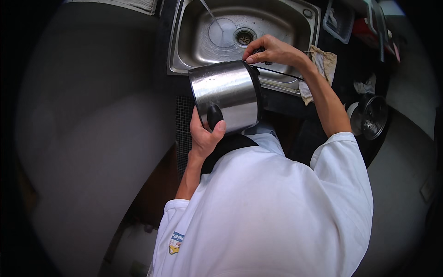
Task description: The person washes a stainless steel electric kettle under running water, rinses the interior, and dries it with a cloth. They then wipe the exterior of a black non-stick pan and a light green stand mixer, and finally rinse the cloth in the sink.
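My left hand (205,135) grips a brushed-steel cooker body (226,91) by its lower left side, thumb beside the black side handle (215,116). The cooker body is tilted on its side over the sink's front edge; its inside is hidden from view. At its upper right rim, my right hand (273,52) has thumb and fingers pinched together around a dark scrubber (258,51), mostly covered by the hand. A thin black rod or cord (278,71) runs from near the thumb tip toward the right forearm; whether it is held I cannot tell.
Water (214,19) runs into the stainless steel sink (204,57), left of the drain (245,37). A stained cloth (325,62) hangs over the sink's right edge. Farther right are a clear plastic container (338,20) and a glass lid (374,117).
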`<state>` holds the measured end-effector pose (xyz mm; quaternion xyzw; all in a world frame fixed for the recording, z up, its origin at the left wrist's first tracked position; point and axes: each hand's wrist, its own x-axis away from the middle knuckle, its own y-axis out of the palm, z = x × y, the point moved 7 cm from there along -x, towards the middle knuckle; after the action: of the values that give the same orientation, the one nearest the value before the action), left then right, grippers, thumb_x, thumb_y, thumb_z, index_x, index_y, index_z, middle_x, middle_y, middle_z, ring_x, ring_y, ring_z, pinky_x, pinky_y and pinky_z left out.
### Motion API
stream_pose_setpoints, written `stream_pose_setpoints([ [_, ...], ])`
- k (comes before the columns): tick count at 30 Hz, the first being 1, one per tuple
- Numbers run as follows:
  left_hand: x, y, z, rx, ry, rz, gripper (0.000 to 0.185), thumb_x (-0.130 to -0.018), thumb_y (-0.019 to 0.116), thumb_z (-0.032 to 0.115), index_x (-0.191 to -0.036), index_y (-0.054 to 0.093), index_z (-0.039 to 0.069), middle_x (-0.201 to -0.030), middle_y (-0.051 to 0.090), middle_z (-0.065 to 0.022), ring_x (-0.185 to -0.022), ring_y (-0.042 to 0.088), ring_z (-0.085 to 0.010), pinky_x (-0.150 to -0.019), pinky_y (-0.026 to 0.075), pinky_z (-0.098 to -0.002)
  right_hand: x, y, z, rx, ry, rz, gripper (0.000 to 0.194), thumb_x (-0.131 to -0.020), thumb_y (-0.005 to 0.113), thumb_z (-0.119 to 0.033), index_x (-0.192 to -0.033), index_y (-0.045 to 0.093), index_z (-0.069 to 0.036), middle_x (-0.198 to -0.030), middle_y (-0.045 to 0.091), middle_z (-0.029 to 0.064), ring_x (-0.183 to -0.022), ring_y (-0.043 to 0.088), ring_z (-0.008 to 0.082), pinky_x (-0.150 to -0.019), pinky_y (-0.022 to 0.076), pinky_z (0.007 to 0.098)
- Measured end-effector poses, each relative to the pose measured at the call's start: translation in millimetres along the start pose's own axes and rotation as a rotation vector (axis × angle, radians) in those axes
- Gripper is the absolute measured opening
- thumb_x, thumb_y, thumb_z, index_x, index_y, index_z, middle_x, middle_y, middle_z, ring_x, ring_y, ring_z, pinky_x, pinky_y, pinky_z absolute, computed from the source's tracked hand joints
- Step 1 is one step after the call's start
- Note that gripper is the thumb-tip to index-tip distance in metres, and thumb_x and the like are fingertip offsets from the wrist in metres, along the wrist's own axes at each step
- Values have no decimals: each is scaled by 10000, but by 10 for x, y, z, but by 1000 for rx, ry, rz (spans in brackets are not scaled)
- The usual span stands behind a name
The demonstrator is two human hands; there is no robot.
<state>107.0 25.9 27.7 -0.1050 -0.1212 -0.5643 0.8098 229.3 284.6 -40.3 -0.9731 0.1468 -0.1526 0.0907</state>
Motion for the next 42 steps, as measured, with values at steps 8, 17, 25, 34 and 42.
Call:
stream_pose_setpoints([
  [8,15,-21,-33,-41,-16,2,629,-856,768,435,-1246,494,26,-1005,545,-42,-850,564,-103,-719,507,-246,-50,-139,186,-6,92,101,333,-934,767,-381,-977,793,-52,-761,679,19,-687,587,90,-608,464,278],
  [17,31,-17,-24,-74,-25,27,646,-846,748,488,-1230,496,34,-992,538,-55,-852,586,-133,-716,528,-270,-156,-691,511,60,163,292,269,-943,739,-289,-962,777,-24,-690,608,-4,-622,516,69,-553,415,268],
  [25,31,-9,-28,-16,-16,17,686,-845,759,498,-1242,479,14,-996,549,-60,-876,588,-124,-717,533,-266,-1358,-631,523,350,201,398,305,-864,676,-285,-1045,807,-78,-992,776,166,-946,742,315,-903,563,413],
  [34,28,-2,-38,65,-25,19,679,-831,781,383,-1277,466,-20,-995,590,-73,-865,603,-132,-740,554,-285,-1964,-629,169,393,151,395,314,-931,632,-358,-1114,802,-168,-997,780,123,-985,736,284,-900,553,414],
  [42,10,-19,-45,31,11,4,695,-819,768,353,-1304,455,-34,-985,626,-103,-857,651,-159,-733,582,-303,-1714,-597,-13,-147,173,266,525,-978,615,-491,-851,722,7,-662,491,-12,-632,521,109,-511,394,305],
])
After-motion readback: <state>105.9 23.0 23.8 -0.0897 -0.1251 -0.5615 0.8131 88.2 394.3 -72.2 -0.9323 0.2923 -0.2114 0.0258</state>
